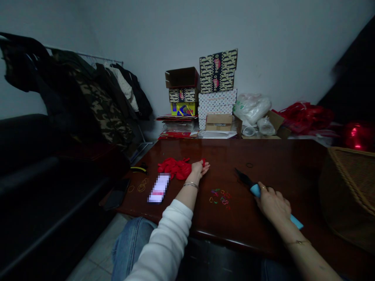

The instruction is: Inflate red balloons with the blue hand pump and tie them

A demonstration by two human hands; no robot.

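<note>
"Red heap (175, 168) just beyond the phone (159, 188): does the left hand (199, 168) grip any?"

"Some red shows against it, its fingers (206, 166) loosely spread; I cannot tell whether it pinches."

"And the right hand (274, 205)?"

"Wrapped firmly around a blue-handled tool (255, 190), well to the phone's right. Small coloured loops (224, 200) lie between phone and tool."

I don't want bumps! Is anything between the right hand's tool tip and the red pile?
Yes: the left hand, at the right edge of the red pile. The colourful bands lie nearer the camera, off the straight path from the blue-handled tool.
</note>
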